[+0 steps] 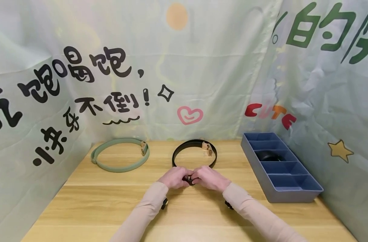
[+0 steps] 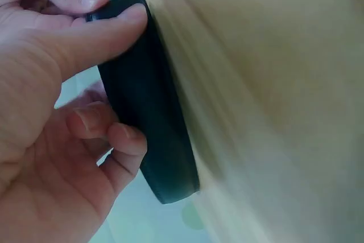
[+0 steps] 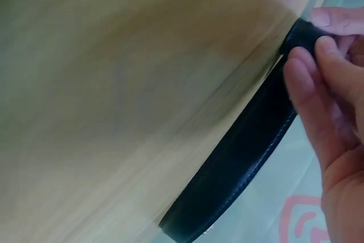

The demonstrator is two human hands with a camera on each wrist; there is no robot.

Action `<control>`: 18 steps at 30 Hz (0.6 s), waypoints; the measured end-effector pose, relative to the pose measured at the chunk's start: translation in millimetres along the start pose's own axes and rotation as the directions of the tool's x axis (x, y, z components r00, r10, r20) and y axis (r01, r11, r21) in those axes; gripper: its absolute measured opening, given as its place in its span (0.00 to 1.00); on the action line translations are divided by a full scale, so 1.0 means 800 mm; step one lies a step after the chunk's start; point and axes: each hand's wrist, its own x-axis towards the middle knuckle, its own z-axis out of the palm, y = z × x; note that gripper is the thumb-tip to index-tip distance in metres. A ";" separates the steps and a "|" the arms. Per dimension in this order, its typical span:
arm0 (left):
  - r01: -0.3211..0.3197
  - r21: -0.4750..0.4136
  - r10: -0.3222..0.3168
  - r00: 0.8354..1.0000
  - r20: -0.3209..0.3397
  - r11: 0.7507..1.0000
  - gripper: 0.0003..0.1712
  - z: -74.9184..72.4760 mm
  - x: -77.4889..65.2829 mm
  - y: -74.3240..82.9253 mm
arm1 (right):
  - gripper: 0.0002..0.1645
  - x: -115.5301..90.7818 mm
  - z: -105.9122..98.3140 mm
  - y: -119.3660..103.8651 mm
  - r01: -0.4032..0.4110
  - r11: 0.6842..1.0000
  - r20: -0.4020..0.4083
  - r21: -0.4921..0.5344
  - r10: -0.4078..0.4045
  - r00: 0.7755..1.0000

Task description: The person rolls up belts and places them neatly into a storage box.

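Observation:
A black belt (image 1: pixel 184 146) stands on its edge in a loop on the table, its gold-toned buckle (image 1: pixel 205 145) at the far side. At the loop's near side my left hand (image 1: pixel 174 177) and right hand (image 1: pixel 211 178) meet, fingertips close together. In the left wrist view, the left thumb (image 2: pixel 128 24) lies along the outer face of the belt strap (image 2: pixel 151 118), with fingers behind it. The right hand (image 3: pixel 335 83) pinches the strap (image 3: pixel 242 146) near a bend in the right wrist view.
A coiled green belt (image 1: pixel 120 169) with a gold-toned buckle lies to the left on the wooden table (image 1: pixel 90 208). At the right stands a blue-grey divided box (image 1: pixel 292 197), a coiled black item (image 1: pixel 268 155) in its middle compartment. Printed cloth (image 1: pixel 220 84) hangs behind and at both sides.

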 end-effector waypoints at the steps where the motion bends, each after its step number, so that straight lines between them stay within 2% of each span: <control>1: -0.012 -0.007 0.013 1.000 0.015 1.000 0.13 0.000 0.002 -0.001 | 0.03 -0.002 0.000 0.003 0.025 1.000 0.000 0.014 -0.025 1.000; 4: -0.008 -0.041 0.009 0.999 0.033 0.999 0.10 -0.001 0.008 -0.002 | 0.04 -0.006 0.002 0.010 0.065 0.997 -0.004 0.049 -0.065 0.998; 7: 0.024 -0.072 -0.024 1.000 0.008 0.997 0.08 -0.003 0.012 0.001 | 0.05 -0.006 0.001 0.012 0.045 0.998 -0.021 0.038 -0.044 0.999; 12: 0.109 -0.035 -0.109 0.994 -0.017 0.993 0.05 -0.004 0.014 0.011 | 0.06 -0.007 -0.001 0.001 -0.078 0.997 -0.030 0.012 0.079 0.996; 15: 0.146 -0.014 -0.146 0.989 -0.018 0.989 0.05 -0.002 0.013 0.015 | 0.07 -0.005 0.001 -0.010 -0.162 0.985 -0.033 0.059 0.164 0.986; 18: 0.156 -0.011 -0.157 0.987 -0.027 0.988 0.05 -0.001 0.012 0.016 | 0.07 -0.002 0.002 -0.016 -0.209 0.974 -0.041 0.091 0.214 0.976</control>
